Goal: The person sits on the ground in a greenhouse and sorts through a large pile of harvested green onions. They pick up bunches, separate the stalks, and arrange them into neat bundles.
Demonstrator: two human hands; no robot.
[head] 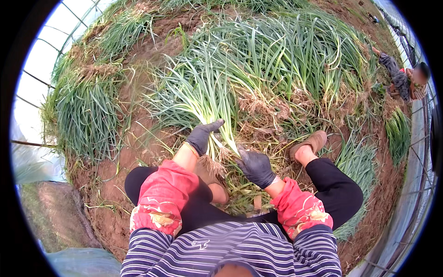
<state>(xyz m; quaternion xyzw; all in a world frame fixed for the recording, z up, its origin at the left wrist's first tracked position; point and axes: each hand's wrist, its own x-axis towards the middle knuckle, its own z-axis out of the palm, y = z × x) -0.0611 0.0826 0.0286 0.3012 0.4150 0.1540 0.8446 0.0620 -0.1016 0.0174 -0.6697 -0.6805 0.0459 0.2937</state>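
My left hand [202, 136], in a dark glove, is closed around a bunch of green allium plants [204, 107], like young garlic or leeks. Their long leaves fan away from me, and the pale stems end in brown, stringy roots [211, 164] below my fist. My right hand [256, 168], also gloved, pinches the lower end of one pale stem [228, 135] that slants out to the right of the bunch. The tip of that stem is hidden by my fingers. Beyond my hands lies a broad pile of the same plants [277, 59], roots towards me.
Trimmed leaves and roots [245, 200] litter the soil between my feet. Another heap of plants [88, 107] lies at left, with a smaller bundle [397, 135] at far right. Cut greens [358, 169] lie beside my right leg. A person [401, 78] sits at right, near the plastic greenhouse wall [420, 145].
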